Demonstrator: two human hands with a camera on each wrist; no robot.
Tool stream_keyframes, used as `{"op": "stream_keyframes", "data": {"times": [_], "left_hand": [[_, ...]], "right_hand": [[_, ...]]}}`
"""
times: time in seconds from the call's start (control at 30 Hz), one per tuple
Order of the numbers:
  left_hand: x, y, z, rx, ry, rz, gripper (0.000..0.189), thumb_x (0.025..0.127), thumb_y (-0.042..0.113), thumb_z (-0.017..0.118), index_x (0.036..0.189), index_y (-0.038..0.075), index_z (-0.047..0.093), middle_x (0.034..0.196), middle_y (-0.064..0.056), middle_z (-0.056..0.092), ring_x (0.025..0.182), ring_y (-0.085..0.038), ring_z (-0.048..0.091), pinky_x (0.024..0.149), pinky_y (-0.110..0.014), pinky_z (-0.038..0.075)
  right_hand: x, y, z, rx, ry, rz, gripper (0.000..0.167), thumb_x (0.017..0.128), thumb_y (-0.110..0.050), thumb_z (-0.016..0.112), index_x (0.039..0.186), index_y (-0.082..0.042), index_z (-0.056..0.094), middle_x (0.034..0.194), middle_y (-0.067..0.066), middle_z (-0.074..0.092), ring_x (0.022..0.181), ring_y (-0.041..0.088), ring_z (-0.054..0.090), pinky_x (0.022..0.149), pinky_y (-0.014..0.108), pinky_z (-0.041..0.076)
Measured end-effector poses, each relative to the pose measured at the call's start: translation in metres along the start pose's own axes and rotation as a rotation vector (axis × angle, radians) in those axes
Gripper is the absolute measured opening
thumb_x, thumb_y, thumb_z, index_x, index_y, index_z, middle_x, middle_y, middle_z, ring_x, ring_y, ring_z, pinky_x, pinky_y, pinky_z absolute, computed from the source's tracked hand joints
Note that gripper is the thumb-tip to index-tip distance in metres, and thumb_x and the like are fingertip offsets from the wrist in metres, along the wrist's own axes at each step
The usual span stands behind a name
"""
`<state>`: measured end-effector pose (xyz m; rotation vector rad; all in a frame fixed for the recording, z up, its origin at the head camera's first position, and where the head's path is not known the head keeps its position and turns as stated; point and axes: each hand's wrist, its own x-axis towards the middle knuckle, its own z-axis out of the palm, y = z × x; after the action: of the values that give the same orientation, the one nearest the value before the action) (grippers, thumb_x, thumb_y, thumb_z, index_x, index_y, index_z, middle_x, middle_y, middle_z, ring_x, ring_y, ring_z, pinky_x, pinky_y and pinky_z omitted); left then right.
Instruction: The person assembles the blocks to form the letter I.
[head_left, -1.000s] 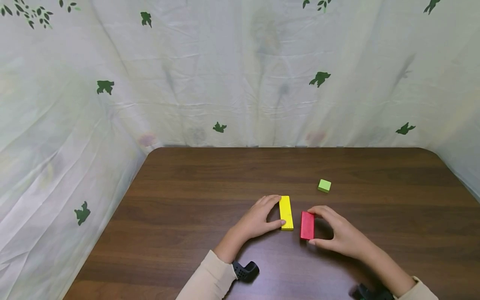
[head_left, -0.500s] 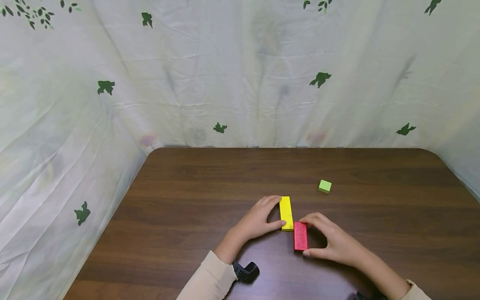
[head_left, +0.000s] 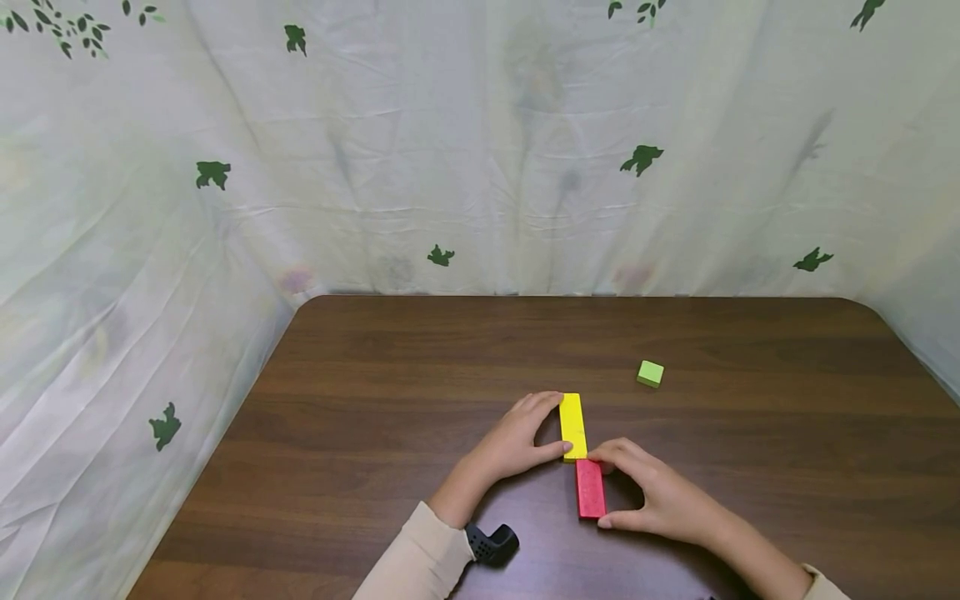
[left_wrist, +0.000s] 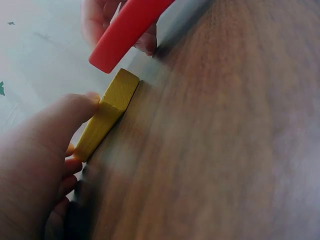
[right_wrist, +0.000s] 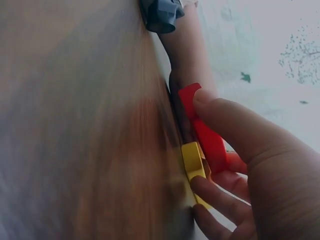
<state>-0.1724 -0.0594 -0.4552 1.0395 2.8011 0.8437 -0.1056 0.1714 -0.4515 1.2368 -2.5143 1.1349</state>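
A flat yellow wooden block [head_left: 573, 423] lies lengthwise away from me on the table. My left hand [head_left: 517, 437] grips it from the left, thumb at the near end and fingers at the far end. My right hand [head_left: 663, 493] pinches a red wooden block [head_left: 591, 490] end to end between thumb and fingers. In the head view the red block's far end meets the near end of the yellow one, shifted slightly right. The left wrist view shows the red block [left_wrist: 127, 35] raised off the table, above the yellow block [left_wrist: 112, 110].
A small light-green block [head_left: 650, 373] lies farther back, right of the yellow block. The brown wooden table [head_left: 360, 375] ends at a pale curtain [head_left: 480, 150] with green leaf prints. A black wrist device [head_left: 492, 544] sits at my left cuff.
My right hand has carried the red block left and toward me, from right of the yellow block to its near end. My left hand and the yellow block stay put.
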Motion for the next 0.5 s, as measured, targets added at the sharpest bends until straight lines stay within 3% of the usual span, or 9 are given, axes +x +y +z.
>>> {"op": "stream_keyframes", "data": {"times": [0.5], "left_hand": [[0.0002, 0.0, 0.0007, 0.002, 0.004, -0.005, 0.065, 0.083, 0.04, 0.059, 0.136, 0.007, 0.037, 0.135, -0.005, 0.04, 0.125, -0.021, 0.034, 0.101, -0.035, 0.029]], "right_hand": [[-0.0005, -0.0068, 0.0048, -0.093, -0.007, 0.037, 0.059, 0.069, -0.041, 0.075, 0.118, -0.017, 0.053, 0.114, -0.009, 0.044, 0.098, 0.01, 0.048, 0.083, 0.028, 0.042]]}}
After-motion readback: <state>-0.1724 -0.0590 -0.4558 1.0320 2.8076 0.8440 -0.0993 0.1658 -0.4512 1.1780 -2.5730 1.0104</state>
